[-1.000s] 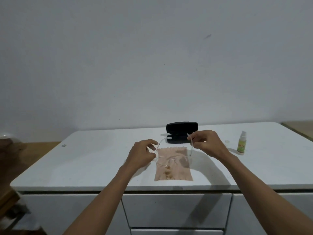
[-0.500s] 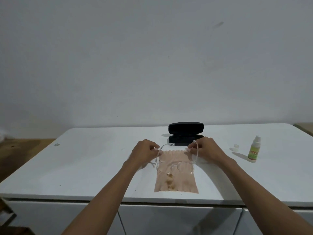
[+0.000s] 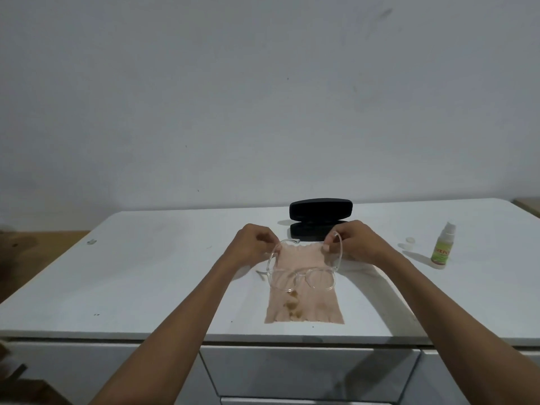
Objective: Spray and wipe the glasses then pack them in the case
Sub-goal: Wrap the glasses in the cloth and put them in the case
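While both hands' fingers pinch the glasses (image 3: 302, 274) temples: open case (image 3: 320, 219) behind, spray bottle (image 3: 442, 247) right.

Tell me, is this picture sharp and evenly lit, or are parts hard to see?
Head view: dim, soft light; the clear glasses nearly vanish against the cloth; the spray bottle label is blurred; the table edges bow from the wide lens.

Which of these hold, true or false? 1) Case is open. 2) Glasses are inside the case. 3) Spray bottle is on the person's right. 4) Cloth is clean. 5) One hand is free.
1) True: the black glasses case stands open.
2) False: the clear-framed glasses are over the pink cloth.
3) True: the spray bottle is right.
4) False: brown stains mark it.
5) False: left hand and right hand each pinch a temple.
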`<action>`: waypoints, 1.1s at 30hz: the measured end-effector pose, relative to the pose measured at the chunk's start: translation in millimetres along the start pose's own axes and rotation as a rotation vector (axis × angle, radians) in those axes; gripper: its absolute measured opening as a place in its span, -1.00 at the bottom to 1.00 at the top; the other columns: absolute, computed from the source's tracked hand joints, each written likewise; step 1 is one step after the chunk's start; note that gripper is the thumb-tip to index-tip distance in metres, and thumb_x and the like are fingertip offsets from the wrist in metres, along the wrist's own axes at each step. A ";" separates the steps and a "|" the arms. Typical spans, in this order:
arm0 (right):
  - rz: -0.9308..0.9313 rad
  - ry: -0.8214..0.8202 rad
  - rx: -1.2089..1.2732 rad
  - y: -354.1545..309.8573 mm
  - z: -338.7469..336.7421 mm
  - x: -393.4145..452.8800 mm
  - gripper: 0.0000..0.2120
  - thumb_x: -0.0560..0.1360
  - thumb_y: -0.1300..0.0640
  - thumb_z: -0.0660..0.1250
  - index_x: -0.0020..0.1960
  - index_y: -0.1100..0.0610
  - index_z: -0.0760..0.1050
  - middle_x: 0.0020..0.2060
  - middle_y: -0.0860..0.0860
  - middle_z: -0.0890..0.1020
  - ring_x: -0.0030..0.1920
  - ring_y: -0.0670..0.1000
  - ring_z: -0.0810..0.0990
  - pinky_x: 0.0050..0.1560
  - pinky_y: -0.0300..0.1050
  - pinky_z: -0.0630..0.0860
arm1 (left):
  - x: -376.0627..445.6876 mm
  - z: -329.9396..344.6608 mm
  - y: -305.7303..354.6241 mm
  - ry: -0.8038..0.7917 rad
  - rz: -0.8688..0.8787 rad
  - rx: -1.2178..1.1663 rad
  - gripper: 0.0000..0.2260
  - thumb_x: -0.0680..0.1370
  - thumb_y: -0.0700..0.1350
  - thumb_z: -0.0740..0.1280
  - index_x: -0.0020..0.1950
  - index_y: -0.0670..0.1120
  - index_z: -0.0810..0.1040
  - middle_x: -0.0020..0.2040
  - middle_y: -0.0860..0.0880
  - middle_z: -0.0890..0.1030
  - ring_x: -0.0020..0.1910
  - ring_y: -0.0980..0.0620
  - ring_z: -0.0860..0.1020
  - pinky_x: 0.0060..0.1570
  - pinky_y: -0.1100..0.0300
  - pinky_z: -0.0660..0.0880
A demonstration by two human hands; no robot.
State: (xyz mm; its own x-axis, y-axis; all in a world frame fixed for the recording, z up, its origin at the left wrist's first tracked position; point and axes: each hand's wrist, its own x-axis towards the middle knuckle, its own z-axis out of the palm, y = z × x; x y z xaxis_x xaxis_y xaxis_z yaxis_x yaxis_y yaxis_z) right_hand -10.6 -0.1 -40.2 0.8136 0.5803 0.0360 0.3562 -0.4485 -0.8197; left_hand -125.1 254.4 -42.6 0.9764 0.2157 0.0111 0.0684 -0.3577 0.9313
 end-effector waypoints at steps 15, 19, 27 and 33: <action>0.102 -0.356 0.096 -18.5 -14.7 -23.9 -0.71 0.43 0.25 0.21 -0.16 0.14 0.73 -0.12 0.05 0.74 -0.11 0.01 0.59 -0.08 -0.04 0.41 | -20.3 -16.3 27.2 -0.320 -0.110 0.275 -0.59 0.42 -0.45 0.21 -0.08 -0.09 0.79 -0.12 -0.09 0.74 -0.19 0.10 0.56 -0.20 0.22 0.41; 0.134 -0.365 0.048 -21.1 -13.1 -21.0 -0.67 0.38 0.33 0.19 -0.20 0.17 0.74 -0.07 0.17 0.76 -0.09 0.10 0.56 -0.13 -0.07 0.39 | -20.5 -15.2 28.1 -0.363 -0.081 0.336 -0.53 0.39 -0.44 0.17 -0.18 -0.01 0.78 -0.13 -0.04 0.77 -0.22 0.18 0.61 -0.20 0.24 0.43; 0.175 -0.138 0.102 -13.6 -15.8 -31.4 -0.80 0.51 0.37 0.31 -0.11 0.19 0.69 -0.19 0.05 0.71 -0.23 0.02 0.50 -0.34 -0.20 0.36 | -31.6 -22.4 17.3 -0.111 -0.016 0.249 -0.66 0.46 -0.46 0.20 -0.15 -0.07 0.63 -0.13 -0.13 0.58 -0.26 0.00 0.50 -0.28 0.15 0.47; 0.160 -0.073 -0.079 -6.0 -18.6 -61.3 -0.82 0.42 0.38 0.40 -0.24 0.13 0.65 -0.38 0.01 0.63 -0.41 -0.02 0.49 -0.42 -0.23 0.40 | -71.2 -27.2 11.9 -0.165 -0.045 0.374 -0.85 0.31 -0.25 0.39 -0.20 -0.03 0.62 -0.26 0.00 0.63 -0.27 0.04 0.55 -0.21 0.16 0.45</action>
State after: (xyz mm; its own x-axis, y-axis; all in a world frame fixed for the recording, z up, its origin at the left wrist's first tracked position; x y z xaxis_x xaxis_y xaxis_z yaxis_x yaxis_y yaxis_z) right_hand -54.1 -45.6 -26.9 0.8282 0.5439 -0.1351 0.2623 -0.5892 -0.7642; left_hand -199.4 259.5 -22.4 0.9884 0.1007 -0.1137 0.1519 -0.6633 0.7328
